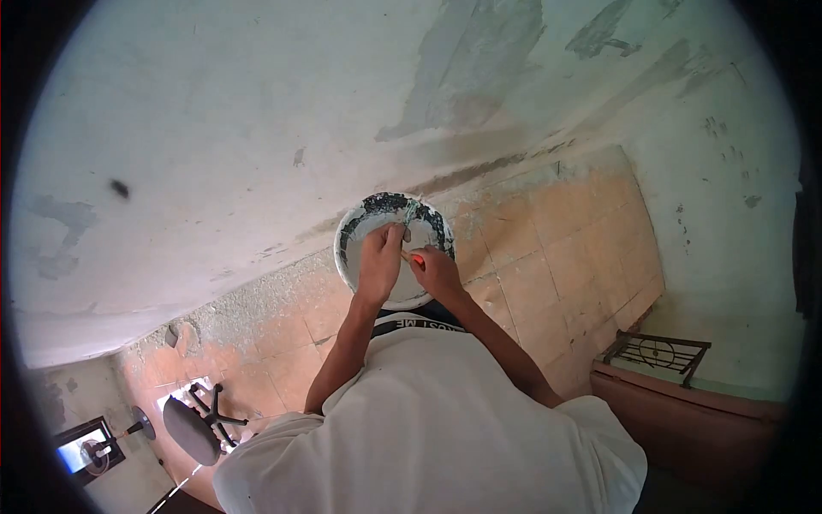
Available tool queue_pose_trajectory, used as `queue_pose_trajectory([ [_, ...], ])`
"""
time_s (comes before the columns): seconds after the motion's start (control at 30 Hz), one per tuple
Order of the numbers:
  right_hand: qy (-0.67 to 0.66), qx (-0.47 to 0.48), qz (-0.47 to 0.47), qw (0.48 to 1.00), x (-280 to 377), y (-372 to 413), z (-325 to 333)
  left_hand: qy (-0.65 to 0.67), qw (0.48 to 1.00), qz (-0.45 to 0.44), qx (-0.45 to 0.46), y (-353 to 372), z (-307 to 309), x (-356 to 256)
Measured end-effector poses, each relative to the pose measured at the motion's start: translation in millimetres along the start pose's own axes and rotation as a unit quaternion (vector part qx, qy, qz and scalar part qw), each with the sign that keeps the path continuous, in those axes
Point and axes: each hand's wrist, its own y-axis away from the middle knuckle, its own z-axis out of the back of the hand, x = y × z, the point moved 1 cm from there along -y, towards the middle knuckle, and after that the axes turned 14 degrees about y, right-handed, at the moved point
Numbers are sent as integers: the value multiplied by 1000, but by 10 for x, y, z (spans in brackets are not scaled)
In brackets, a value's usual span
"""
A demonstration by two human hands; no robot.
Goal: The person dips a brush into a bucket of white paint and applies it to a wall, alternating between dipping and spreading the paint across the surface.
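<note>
A round bucket (pixel 342 272) stands in front of me, its white rim and dark inner wall smeared with a whitish paste (pixel 364 224). Over its opening, my left hand (pixel 379 259) is closed with the fingertips together; what they grip, if anything, is hard to make out. Close beside it, my right hand (pixel 438 272) is wrapped round a small tool with a red handle (pixel 417 259). The tool's pale end points at my left fingers, and its working end is hidden. Some greenish-white smeared strands (pixel 411 210) show at the bucket's far side.
A patchy wall (pixel 257 128) rises beyond the bucket. White splatter marks the tiled floor (pixel 531 274) along it. An office chair (pixel 193 428) and a fan (pixel 141 422) are at lower left, near a lit screen (pixel 81 450). A metal rack (pixel 659 353) stands by a brownish-red piece of furniture (pixel 676 411).
</note>
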Motion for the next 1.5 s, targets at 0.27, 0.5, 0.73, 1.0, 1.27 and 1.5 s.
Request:
queue_pose_trajectory([
  [0.27,56,49,-46,996,-4,-5,52,-15,1000,6,-5,50,-37,-69],
  [0.5,56,1,-59,997,6,-3,61,-16,1000,-2,-11,88,-54,-74],
  [0.73,64,-18,-62,996,-25,40,2,-16,1000,3,-12,119,-43,-99],
  [1.0,-169,-71,-196,963,-301,43,340,1,999,25,-34,46,25,20],
  [1.27,-563,-31,-456,689,-704,214,488,1,999,36,-30,22,0,-8],
  [1.5,-770,-18,-432,470,-835,355,381,4,999,15,-50,72,-55,-35],
])
